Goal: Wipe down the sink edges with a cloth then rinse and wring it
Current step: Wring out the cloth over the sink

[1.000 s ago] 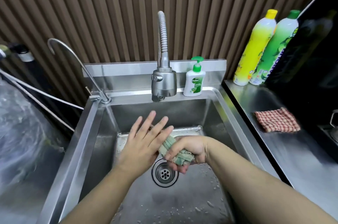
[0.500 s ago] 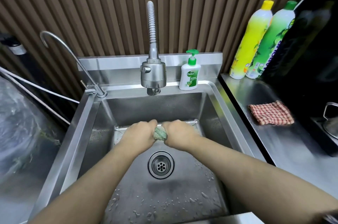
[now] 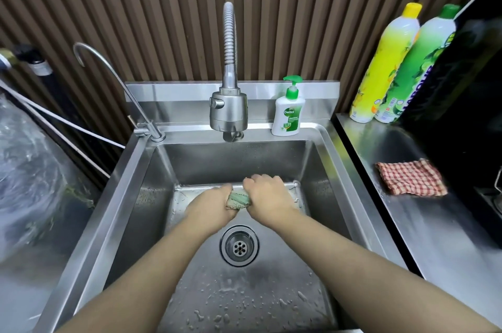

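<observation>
Sink (image 3: 231, 161): wet basin, droplets at front, drain (image 3: 239, 246) mid. Counter (image 3: 434, 237) on R w/ checked rag (image 3: 411, 179). L hand (image 3: 209, 210) & R hand (image 3: 267, 196) over basin, fingers clamped on rolled green cloth (image 3: 239, 200), long axis L-R btwn fists.

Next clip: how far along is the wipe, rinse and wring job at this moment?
Done, apparently: rinsing, since droplets dot the floor of the sink and no water runs from the faucet; whether the edges were wiped cannot be told. In hand: wringing, as the left hand and right hand each grip an end of the green cloth. Left: finishing the wring.
</observation>
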A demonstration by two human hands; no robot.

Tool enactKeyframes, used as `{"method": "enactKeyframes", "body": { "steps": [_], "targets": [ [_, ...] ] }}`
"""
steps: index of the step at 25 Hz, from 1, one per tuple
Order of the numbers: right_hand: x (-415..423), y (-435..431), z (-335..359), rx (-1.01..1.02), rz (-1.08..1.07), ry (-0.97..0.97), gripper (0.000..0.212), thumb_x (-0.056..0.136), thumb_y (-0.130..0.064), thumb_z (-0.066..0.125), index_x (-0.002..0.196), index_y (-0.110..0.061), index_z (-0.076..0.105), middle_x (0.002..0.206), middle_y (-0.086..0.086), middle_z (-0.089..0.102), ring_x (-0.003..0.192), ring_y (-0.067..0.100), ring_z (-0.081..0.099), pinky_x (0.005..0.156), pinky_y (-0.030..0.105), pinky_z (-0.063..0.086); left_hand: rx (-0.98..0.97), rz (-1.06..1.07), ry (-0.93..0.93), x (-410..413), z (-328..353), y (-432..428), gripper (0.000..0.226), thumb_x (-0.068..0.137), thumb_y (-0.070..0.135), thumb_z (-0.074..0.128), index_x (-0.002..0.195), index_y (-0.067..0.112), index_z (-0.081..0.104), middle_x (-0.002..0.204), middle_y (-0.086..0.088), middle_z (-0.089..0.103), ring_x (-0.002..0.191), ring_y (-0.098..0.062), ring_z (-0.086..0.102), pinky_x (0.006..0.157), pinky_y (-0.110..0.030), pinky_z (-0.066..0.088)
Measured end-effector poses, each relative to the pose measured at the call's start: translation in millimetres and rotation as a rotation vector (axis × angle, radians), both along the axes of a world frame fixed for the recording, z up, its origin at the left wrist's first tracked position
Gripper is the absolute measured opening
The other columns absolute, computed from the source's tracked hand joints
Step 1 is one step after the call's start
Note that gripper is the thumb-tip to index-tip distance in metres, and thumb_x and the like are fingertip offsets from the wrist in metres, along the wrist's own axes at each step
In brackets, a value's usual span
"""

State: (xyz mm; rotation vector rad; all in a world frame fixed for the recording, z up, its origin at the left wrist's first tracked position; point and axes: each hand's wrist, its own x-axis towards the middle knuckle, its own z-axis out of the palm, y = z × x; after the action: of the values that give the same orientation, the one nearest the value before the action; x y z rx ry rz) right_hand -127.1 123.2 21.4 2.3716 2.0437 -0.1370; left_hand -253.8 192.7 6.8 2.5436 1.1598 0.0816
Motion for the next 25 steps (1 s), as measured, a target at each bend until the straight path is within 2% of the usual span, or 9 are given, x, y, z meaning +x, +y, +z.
{"method": "enactKeyframes", "body": {
  "steps": [2, 4, 6, 9, 12, 15, 19, 22, 25],
  "targets": [
    [14, 6, 7, -0.252, -0.19, 0.562, 0.004, 0.078, -0.01, 0.06, 0.082, -0.011, 0.057, 0.074, 0.01, 0.062, 0.07, 0.027, 0.061, 0.059, 0.027, 0.045, 0.46, -0.079, -0.033, -10, -9, -12, 0.043, 0.069, 0.033, 0.069, 0.107, 0.021, 0.054, 0.102, 0.001, 0.062, 0.096, -0.023, 0.055, 0.078, -0.036, 0.038],
    [27, 9, 13, -0.639, -0.196, 0.984, 0.016, 0.08, -0.007, 0.061, 0.066, -0.01, 0.054, 0.055, 0.004, 0.056, 0.05, 0.017, 0.058, 0.05, 0.021, 0.046, 0.715, -0.201, -0.107, -19, -21, -23, 0.049, 0.067, 0.026, 0.068, 0.113, 0.018, 0.052, 0.102, -0.002, 0.063, 0.1, -0.024, 0.05, 0.083, -0.037, 0.034],
    [30, 6, 16, -0.889, -0.1, 1.043, 0.018, 0.082, -0.008, 0.061, 0.065, -0.01, 0.055, 0.054, 0.001, 0.058, 0.048, 0.011, 0.059, 0.053, 0.019, 0.05, 0.806, -0.279, -0.174, -20, -24, -20, 0.04, 0.066, 0.017, 0.058, 0.105, 0.015, 0.051, 0.092, -0.003, 0.064, 0.095, -0.025, 0.048, 0.08, -0.036, 0.033],
    [21, 5, 15, -0.912, -0.094, 1.097, 0.015, 0.084, -0.006, 0.059, 0.07, -0.01, 0.057, 0.056, -0.003, 0.064, 0.051, 0.009, 0.064, 0.05, 0.016, 0.05, 0.874, -0.373, -0.146, -13, -16, -4, 0.026, 0.058, 0.01, 0.051, 0.084, 0.013, 0.045, 0.061, -0.002, 0.057, 0.063, -0.025, 0.052, 0.06, -0.034, 0.035],
    [8, 7, 15, -0.664, -0.101, 0.797, 0.024, 0.075, -0.023, 0.073, 0.075, -0.01, 0.053, 0.063, 0.005, 0.059, 0.048, 0.015, 0.055, 0.045, 0.019, 0.04, 0.7, -0.347, 0.067, -8, 4, 2, 0.038, 0.042, 0.004, 0.071, 0.073, 0.011, 0.05, 0.053, -0.003, 0.058, 0.046, -0.025, 0.056, 0.041, -0.025, 0.037],
    [-1, 4, 10, -0.245, -0.044, 0.269, 0.026, 0.078, -0.028, 0.067, 0.096, -0.012, 0.058, 0.09, 0.01, 0.064, 0.079, 0.028, 0.061, 0.062, 0.028, 0.044, 0.38, -0.157, 0.23, 2, 19, -7, 0.023, 0.076, 0.01, 0.058, 0.099, 0.01, 0.053, 0.092, -0.011, 0.067, 0.084, -0.032, 0.065, 0.06, -0.031, 0.042],
    [5, 8, 8, -0.055, 0.031, 0.098, 0.024, 0.081, -0.015, 0.049, 0.103, -0.015, 0.057, 0.101, 0.01, 0.067, 0.091, 0.034, 0.064, 0.063, 0.03, 0.041, -0.02, 0.012, 0.2, 15, 22, -4, 0.024, 0.08, 0.014, 0.051, 0.103, 0.015, 0.058, 0.098, -0.008, 0.065, 0.09, -0.029, 0.063, 0.066, -0.029, 0.045],
    [8, 13, 10, -0.022, 0.143, 0.025, 0.022, 0.084, -0.021, 0.048, 0.104, -0.013, 0.055, 0.1, 0.01, 0.067, 0.089, 0.034, 0.064, 0.063, 0.032, 0.042, -0.371, -0.036, 0.116, 13, 24, 10, 0.01, 0.074, 0.008, 0.058, 0.076, 0.016, 0.054, 0.068, -0.002, 0.055, 0.061, -0.023, 0.053, 0.046, -0.02, 0.038],
    [6, 9, 4, -0.014, 0.168, 0.045, 0.026, 0.085, -0.021, 0.049, 0.109, -0.011, 0.053, 0.102, 0.012, 0.065, 0.092, 0.034, 0.062, 0.065, 0.033, 0.042, -0.442, -0.061, 0.127, 8, 22, 14, 0.013, 0.071, 0.009, 0.063, 0.081, 0.011, 0.055, 0.066, -0.003, 0.053, 0.051, -0.019, 0.045, 0.043, -0.02, 0.034]
  ]
}}
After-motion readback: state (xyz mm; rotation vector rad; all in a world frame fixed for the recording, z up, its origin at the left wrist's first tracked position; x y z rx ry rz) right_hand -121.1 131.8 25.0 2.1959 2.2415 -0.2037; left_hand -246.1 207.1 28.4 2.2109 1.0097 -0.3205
